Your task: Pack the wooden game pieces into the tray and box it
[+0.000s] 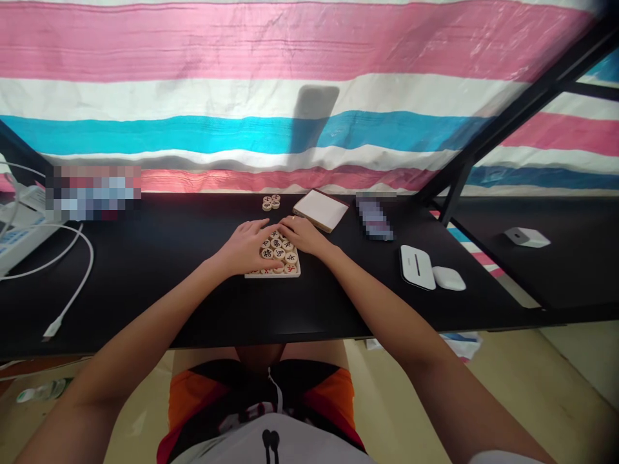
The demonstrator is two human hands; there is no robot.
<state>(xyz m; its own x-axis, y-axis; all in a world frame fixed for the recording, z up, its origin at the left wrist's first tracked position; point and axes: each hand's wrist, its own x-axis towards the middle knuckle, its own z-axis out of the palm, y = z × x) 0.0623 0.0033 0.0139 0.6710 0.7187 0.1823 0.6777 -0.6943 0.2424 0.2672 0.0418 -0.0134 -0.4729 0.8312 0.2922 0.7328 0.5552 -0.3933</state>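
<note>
A shallow white box full of round Chinese chess pieces lies on the black desk in front of me. My left hand rests over the box's left side, fingers stretched forward and thumb across the pieces near the front. My right hand lies at the far right corner of the box, its fingers reaching over the back row. Under both hands, part of the box and some pieces are hidden. Beyond it, several loose Chinese chess pieces sit close together on the desk. Right of them is the flat box lid.
On the right lie a phone, a white device and a white earbud case. A white charger block sits on the neighbouring desk. A power strip and white cable occupy the left. Striped sheeting hangs behind.
</note>
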